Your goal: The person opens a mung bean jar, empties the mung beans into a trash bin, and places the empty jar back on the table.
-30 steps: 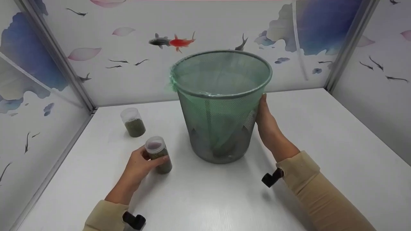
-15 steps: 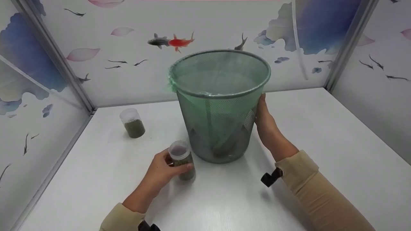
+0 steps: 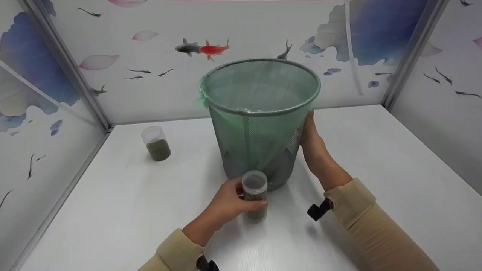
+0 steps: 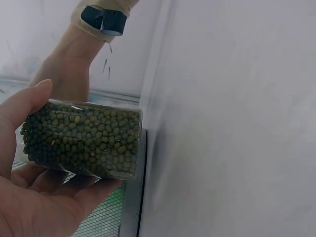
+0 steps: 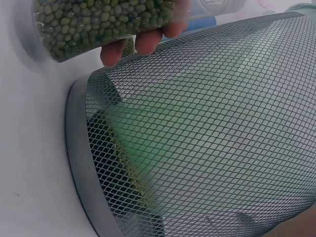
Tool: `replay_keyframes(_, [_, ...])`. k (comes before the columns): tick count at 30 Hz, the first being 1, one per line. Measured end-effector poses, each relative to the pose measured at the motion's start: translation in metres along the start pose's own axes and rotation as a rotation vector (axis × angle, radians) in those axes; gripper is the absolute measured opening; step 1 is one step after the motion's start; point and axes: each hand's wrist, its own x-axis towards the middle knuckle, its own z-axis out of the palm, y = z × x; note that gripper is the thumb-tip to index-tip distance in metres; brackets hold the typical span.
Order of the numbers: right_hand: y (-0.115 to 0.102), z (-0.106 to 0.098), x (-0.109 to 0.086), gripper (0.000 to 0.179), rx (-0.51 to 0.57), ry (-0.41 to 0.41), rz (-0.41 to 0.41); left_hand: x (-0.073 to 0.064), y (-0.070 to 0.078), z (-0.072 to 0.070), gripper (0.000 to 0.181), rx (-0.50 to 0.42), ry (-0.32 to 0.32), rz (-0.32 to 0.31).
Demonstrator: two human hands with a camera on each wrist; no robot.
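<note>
In the head view my left hand (image 3: 229, 203) grips a clear plastic jar of green mung beans (image 3: 256, 207), thumb across its near side. The jar is upright, in front of a grey mesh wastebasket (image 3: 260, 139). In the left wrist view, beans (image 4: 84, 138) fill the visible part of the jar. A green plastic bag (image 3: 244, 94) lines the basket and bunches over its left rim. My right hand (image 3: 318, 154) rests against the basket's right side, its fingers partly hidden behind the mesh. I cannot tell whether the held jar touches the table.
A second clear jar (image 3: 158, 146), about half full of green beans, stands at the table's back left. The white table (image 3: 124, 210) is bordered by printed panels (image 3: 143, 94) at the back and both sides. A wrist camera (image 3: 319, 209) juts from the right sleeve.
My left hand has carried the bean jar rightward, from beside the other jar to in front of the wastebasket. My right hand and the basket have stayed in place.
</note>
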Motion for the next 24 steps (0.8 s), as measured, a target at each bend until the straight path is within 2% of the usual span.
replay_keyframes(4, [0.0, 0.0, 0.001, 0.078, -0.012, 0.004, -0.001, 0.003, -0.002, 0.007, 0.06, -0.004, -0.03, 0.014])
replay_keyframes(9, [0.0, 0.001, 0.001, 0.081, -0.027, 0.009, 0.01, 0.001, -0.002, 0.009, 0.059, 0.003, -0.074, 0.037])
replay_keyframes(14, [0.002, 0.0, -0.001, 0.079, -0.021, 0.009, 0.006, -0.003, -0.004, 0.012, 0.068, -0.004, -0.129, 0.007])
replay_keyframes(19, [0.003, 0.0, -0.002, 0.078, -0.02, 0.006, 0.005, -0.002, -0.008, 0.019, 0.079, -0.088, -0.162, -0.022])
replay_keyframes(24, [0.002, 0.0, 0.0, 0.078, -0.025, -0.001, 0.004, 0.0, -0.012, 0.023, 0.076, -0.158, -0.166, -0.009])
